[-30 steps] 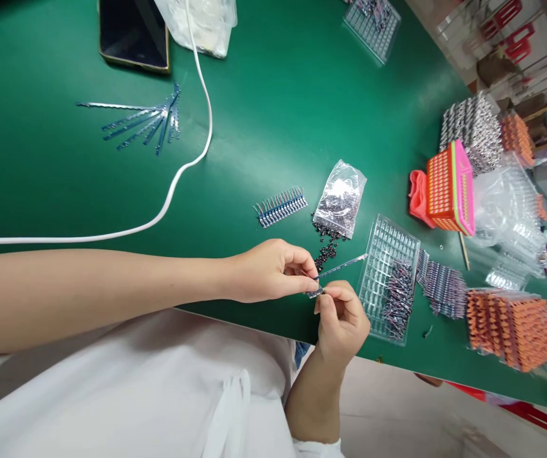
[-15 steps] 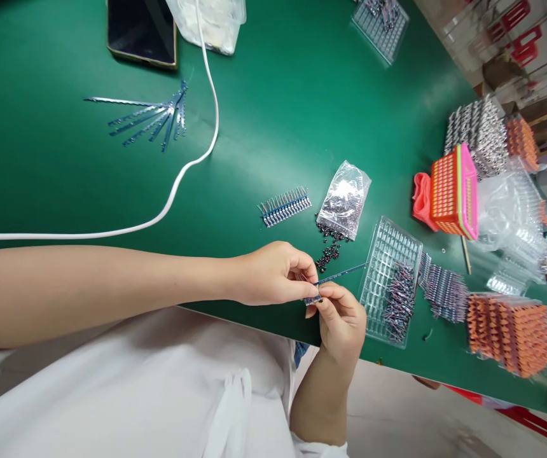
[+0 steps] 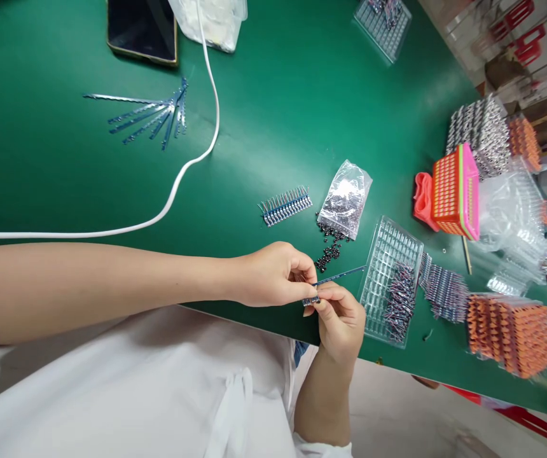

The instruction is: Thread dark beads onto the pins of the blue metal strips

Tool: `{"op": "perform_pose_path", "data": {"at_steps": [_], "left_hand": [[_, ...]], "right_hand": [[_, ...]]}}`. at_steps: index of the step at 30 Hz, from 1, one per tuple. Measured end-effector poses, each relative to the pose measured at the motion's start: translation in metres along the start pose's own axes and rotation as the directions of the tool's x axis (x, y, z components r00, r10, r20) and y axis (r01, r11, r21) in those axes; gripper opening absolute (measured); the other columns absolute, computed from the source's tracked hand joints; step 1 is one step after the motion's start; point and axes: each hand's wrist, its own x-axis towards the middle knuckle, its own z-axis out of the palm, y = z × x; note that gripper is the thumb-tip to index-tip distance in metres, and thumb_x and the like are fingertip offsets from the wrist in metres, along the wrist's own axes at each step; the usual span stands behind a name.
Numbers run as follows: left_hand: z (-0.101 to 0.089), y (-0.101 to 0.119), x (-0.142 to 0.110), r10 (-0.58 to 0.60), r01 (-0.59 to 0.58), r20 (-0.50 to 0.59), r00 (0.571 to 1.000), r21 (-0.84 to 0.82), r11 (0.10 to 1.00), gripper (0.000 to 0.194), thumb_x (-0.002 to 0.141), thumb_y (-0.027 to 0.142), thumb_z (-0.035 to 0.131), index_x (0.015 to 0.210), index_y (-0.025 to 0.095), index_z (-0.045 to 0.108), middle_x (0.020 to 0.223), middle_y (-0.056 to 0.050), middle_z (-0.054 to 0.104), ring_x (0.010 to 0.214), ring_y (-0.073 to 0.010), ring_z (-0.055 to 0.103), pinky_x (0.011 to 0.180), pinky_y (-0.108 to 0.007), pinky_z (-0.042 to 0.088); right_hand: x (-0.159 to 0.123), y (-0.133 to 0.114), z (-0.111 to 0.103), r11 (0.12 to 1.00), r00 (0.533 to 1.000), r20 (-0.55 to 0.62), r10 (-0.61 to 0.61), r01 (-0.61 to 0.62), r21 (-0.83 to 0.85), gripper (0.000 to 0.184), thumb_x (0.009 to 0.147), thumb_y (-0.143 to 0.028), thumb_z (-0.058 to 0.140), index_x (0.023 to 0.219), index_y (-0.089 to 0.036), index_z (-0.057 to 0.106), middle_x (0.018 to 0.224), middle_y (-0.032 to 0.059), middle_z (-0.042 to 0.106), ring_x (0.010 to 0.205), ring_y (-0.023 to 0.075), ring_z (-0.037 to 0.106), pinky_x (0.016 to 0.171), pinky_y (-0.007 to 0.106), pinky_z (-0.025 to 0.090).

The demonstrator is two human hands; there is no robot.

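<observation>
My left hand (image 3: 273,275) reaches in from the left, thumb and fingers closed on a narrow blue circuit-board strip (image 3: 343,275). One end of this strip sticks out rightward to the tray's edge; small boards (image 3: 310,301) show below the thumb. Close against it, my right hand (image 3: 343,321) pinches at those boards with thumb and forefinger. Something tiny and dark shows at its fingertips, too small to name. Above the hands lie loose small black parts (image 3: 328,254), spilling from a clear plastic bag (image 3: 346,197). A blue board strip with upright wire leads (image 3: 286,205) lies left of the bag.
To the right stands a clear compartment tray (image 3: 378,286) with a pile of wired parts. Beyond are wired board strips (image 3: 445,291), orange stacked parts (image 3: 512,334) and a basket (image 3: 448,191). A white cable (image 3: 173,197), fanned blue strips (image 3: 159,114) and a phone (image 3: 142,32) lie left.
Both hands stay together at the strip, with only a very slight shift left of the right fingers. The grips look the same.
</observation>
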Motion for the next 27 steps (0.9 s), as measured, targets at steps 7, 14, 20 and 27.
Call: {"op": "perform_pose_path", "data": {"at_steps": [7,14,20,27], "left_hand": [[0.0008,-0.0001,0.0002,0.010,-0.010,0.008,1.000,0.010,1.000,0.016,0.080,0.028,0.060,0.074,0.015,0.067,0.069,-0.001,0.065,0.066,-0.0131,0.055,0.058,-0.022,0.040],[0.0004,-0.0021,-0.0009,0.019,-0.019,0.048,0.999,0.003,1.000,0.017,0.082,0.028,0.060,0.076,0.014,0.068,0.069,-0.001,0.067,0.065,-0.0129,0.056,0.059,-0.021,0.041],[0.0025,0.0005,-0.0019,-0.004,0.004,0.020,1.000,0.001,1.000,0.019,0.083,0.030,0.060,0.076,0.014,0.069,0.071,-0.002,0.068,0.067,-0.0132,0.058,0.058,-0.021,0.040],[0.0033,-0.0011,-0.0009,0.004,-0.004,-0.001,1.000,-0.021,1.000,0.018,0.083,0.028,0.059,0.075,0.014,0.067,0.072,-0.002,0.070,0.069,-0.0138,0.060,0.061,-0.022,0.043]], "right_hand": [[-0.0002,-0.0003,-0.0001,0.999,0.999,-0.005,0.031,-0.031,-0.012,0.005,0.086,-0.020,0.072,0.089,-0.023,0.075,0.079,0.0012,0.066,0.066,0.0133,0.066,0.053,0.026,0.059],[-0.0004,0.0002,-0.0031,0.995,0.994,0.019,0.104,-0.104,-0.006,0.003,0.084,-0.025,0.075,0.084,-0.022,0.075,0.079,0.0015,0.066,0.063,0.0129,0.065,0.052,0.026,0.060],[-0.0005,-0.0011,-0.0010,0.996,0.996,0.004,0.085,-0.085,0.002,0.002,0.085,-0.025,0.074,0.085,-0.023,0.075,0.079,0.0011,0.066,0.064,0.0129,0.065,0.052,0.026,0.060],[-0.0006,-0.0022,0.0044,0.996,0.998,-0.053,0.031,-0.035,-0.079,0.002,0.085,-0.025,0.073,0.084,-0.023,0.073,0.077,0.0013,0.065,0.069,0.0149,0.064,0.053,0.028,0.060]]}}
